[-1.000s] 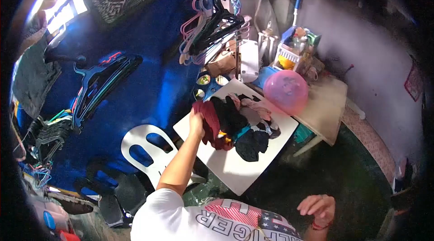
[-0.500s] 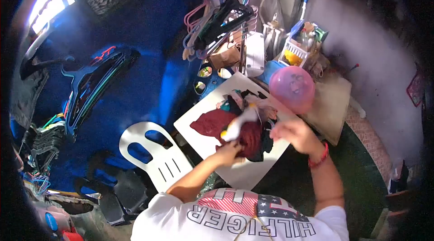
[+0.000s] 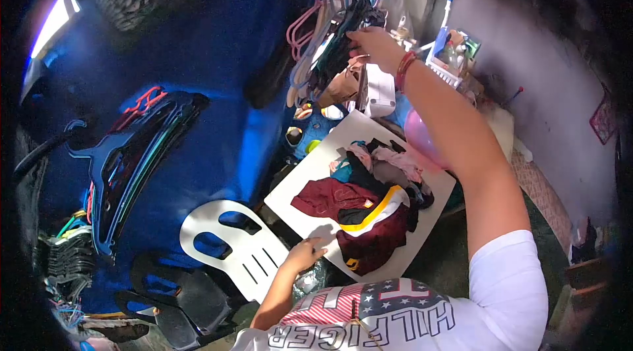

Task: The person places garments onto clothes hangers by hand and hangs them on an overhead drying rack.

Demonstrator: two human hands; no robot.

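My right hand [image 3: 377, 46] is stretched up to the dark hangers [image 3: 337, 53] on the rack, its thumb and fingers apart at their right side. I cannot tell whether the fingertips touch a hanger. At the near left edge of the white table [image 3: 282, 204] is my left hand [image 3: 305, 255], fingers loosely spread and holding nothing. A maroon garment [image 3: 379, 239] with a yellow, white and black band lies spread on the table. Behind it is a heap of mixed clothes [image 3: 376, 163] in black, pink and teal.
A white plastic chair [image 3: 254, 252] stands left of the table, with black chairs [image 3: 178, 305] beyond it. More hangers [image 3: 135, 166] hang against the blue curtain [image 3: 217, 48]. A pink balloon [image 3: 421, 137] sits behind my right arm, near a white basket [image 3: 445, 73].
My right hand has gone from above the table up to the hanging hangers. My left hand has drawn back from the clothes to the table edge. The banded maroon garment now lies flatter.
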